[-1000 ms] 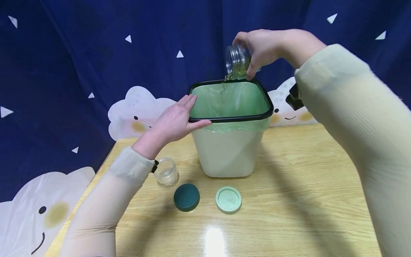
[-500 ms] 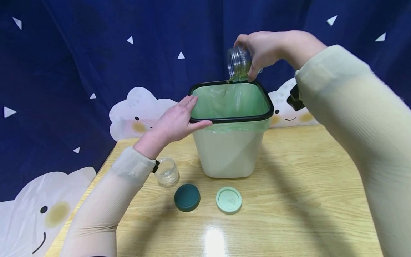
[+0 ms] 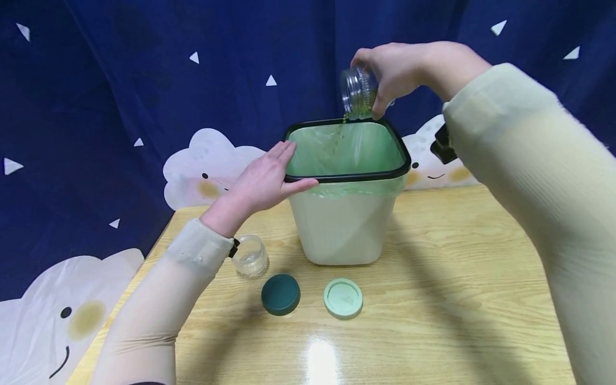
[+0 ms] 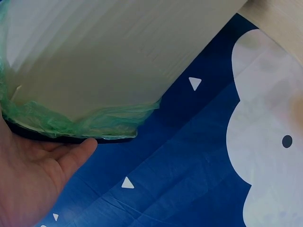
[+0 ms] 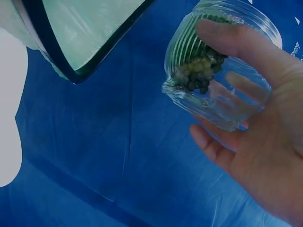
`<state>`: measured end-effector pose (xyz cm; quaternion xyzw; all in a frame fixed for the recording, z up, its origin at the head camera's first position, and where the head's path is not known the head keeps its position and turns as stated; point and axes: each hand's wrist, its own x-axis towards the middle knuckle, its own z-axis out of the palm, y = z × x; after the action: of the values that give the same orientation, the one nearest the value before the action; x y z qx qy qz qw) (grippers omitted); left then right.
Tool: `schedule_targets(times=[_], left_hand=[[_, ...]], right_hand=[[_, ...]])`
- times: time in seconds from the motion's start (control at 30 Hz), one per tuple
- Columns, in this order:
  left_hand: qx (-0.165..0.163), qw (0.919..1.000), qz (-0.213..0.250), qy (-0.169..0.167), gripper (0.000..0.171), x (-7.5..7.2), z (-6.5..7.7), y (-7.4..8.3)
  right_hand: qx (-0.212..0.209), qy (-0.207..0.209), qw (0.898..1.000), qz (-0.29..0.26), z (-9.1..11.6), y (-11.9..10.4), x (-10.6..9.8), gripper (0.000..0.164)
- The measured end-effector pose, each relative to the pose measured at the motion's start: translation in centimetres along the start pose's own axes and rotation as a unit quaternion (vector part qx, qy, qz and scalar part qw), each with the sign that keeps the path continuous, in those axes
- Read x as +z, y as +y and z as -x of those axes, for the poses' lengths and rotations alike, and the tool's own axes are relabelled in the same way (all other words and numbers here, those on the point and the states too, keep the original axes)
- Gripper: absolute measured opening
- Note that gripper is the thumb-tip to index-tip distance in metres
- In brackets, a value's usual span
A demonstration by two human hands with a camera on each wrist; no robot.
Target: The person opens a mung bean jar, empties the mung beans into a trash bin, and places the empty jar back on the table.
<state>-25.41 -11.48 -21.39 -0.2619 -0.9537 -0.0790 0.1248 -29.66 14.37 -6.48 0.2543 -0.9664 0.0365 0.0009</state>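
Observation:
My right hand (image 3: 399,72) grips a clear ribbed glass jar (image 3: 357,95), tipped on its side with its mouth over the back rim of the bin. Small green beans (image 5: 201,73) lie inside the jar in the right wrist view, and a thin stream of them falls from its mouth. Below stands a white trash can (image 3: 341,224) with a black rim and a green bag (image 3: 356,147) lining it. With straight fingers and the thumb spread, my left hand (image 3: 264,179) rests on the rim's left corner. The bottom of the bag is hidden.
On the wooden table (image 3: 462,256), a second clear glass jar (image 3: 251,256) stands left of the trash can. In front lie a dark green lid (image 3: 280,294) and a light green lid (image 3: 343,298). Behind hangs a blue curtain (image 3: 240,48) with white cloud shapes.
Beans keep dropping from the tipped jar into the trash can; the stream thinned half a second ago and is fuller now. The right hand shifts only slightly; the left hand stays put.

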Motion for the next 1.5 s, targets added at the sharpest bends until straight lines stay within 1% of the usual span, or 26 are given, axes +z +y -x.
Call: schedule_targets(times=[0.27, 0.4, 0.47, 0.63, 0.7, 0.9, 1.13, 1.33, 1.5], left_hand=[[0.001, 1.0000, 0.000, -0.006, 0.098, 0.03, 0.01, -0.11], [-0.001, 1.0000, 0.000, -0.007, 0.098, 0.06, -0.04, -0.19], [-0.001, 1.0000, 0.000, -0.007, 0.098, 0.08, -0.06, -0.21], [-0.002, 1.0000, 0.002, -0.006, 0.098, 0.19, -0.05, -0.15], [-0.002, 1.0000, 0.003, -0.007, 0.098, 0.21, -0.03, -0.14], [0.000, 1.0000, 0.003, -0.006, 0.098, 0.12, -0.02, -0.19], [-0.001, 1.0000, 0.001, -0.005, 0.098, -0.04, 0.03, -0.32], [0.000, 1.0000, 0.000, -0.005, 0.098, 0.03, 0.05, -0.39], [-0.001, 1.0000, 0.000, -0.007, 0.098, 0.10, 0.10, -0.43]], right_hand=[[-0.001, -0.004, 1.000, 0.007, 0.00, -0.05, -0.12, 0.097], [-0.007, 0.019, 1.000, 0.008, 0.14, -0.18, -0.44, 0.098], [-0.007, 0.020, 1.000, 0.010, 0.14, -0.21, -0.50, 0.098], [0.001, -0.021, 1.000, 0.015, 0.02, -0.14, -0.17, 0.097], [0.002, -0.027, 1.000, 0.015, 0.03, -0.01, -0.06, 0.096], [0.004, -0.007, 1.000, 0.010, 0.16, 0.15, -0.06, 0.097], [-0.009, 0.025, 1.000, 0.007, 0.06, -0.10, -0.10, 0.099], [-0.015, 0.005, 1.000, 0.016, -0.11, -0.16, 0.08, 0.096], [-0.015, 0.006, 1.000, 0.014, -0.22, 0.01, 0.27, 0.095]])
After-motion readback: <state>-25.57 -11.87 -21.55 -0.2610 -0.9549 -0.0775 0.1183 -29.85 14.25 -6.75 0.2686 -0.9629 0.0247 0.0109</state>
